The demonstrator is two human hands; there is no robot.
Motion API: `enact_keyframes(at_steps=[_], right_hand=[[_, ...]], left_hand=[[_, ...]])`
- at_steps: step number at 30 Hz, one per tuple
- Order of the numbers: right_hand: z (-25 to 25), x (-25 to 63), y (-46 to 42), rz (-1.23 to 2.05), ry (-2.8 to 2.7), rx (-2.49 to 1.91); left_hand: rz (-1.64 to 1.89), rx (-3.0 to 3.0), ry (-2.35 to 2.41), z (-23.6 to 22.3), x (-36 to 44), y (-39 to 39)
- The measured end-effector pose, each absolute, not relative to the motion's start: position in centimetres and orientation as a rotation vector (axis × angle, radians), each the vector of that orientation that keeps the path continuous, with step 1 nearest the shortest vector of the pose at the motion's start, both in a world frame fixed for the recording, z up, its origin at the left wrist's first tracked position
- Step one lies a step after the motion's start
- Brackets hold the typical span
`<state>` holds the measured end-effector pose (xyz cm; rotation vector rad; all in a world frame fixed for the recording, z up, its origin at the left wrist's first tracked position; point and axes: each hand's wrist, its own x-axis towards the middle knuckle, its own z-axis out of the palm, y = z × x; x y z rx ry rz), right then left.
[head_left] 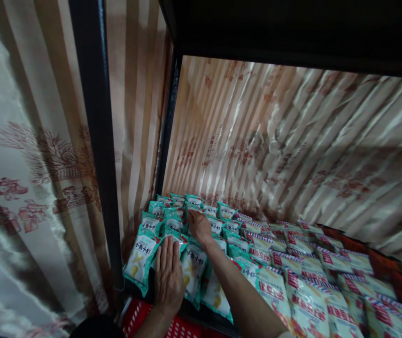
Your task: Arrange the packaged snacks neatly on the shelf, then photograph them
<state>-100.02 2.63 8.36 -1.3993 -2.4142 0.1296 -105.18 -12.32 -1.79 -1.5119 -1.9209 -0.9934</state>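
My left hand (168,274) lies flat with its fingers stretched out on a teal-and-white snack bag in the front row, covering most of it. A matching snack bag (140,260) leans upright to its left, and another snack bag (191,267) stands to its right. Farther back, my right hand (199,226) reaches in among the rows of teal bags with its fingers curled at a bag's top edge. Whatever those fingers hold, if anything, is hidden. My right forearm crosses over some of the front bags.
White-and-red snack bags (308,305) fill the shelf's right side in rows. Below the shelf edge is a red perforated basket (135,319). A black metal post (97,141) stands at left; striped patterned sheeting (257,141) lines the back, and a dark shelf (292,33) hangs overhead.
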Motion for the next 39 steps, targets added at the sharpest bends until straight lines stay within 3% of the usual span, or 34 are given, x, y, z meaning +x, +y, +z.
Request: enact_keyframes(at_steps=[8, 17, 39], right_hand=[[8.4, -97.0, 5.6, 0.071, -2.352, -1.540], [7.4, -97.6, 6.8, 0.054, -2.646, -1.274], [7.3, -98.1, 7.1, 0.070, -2.737, -1.304]], left_hand=[[-0.974, -1.549, -1.899, -1.3, -105.0, -12.6], [-0.951, -1.556, -1.866, -2.0, -105.2, -12.3], [-1.010, -1.714, -1.738, 0.0, -104.6, -13.0]])
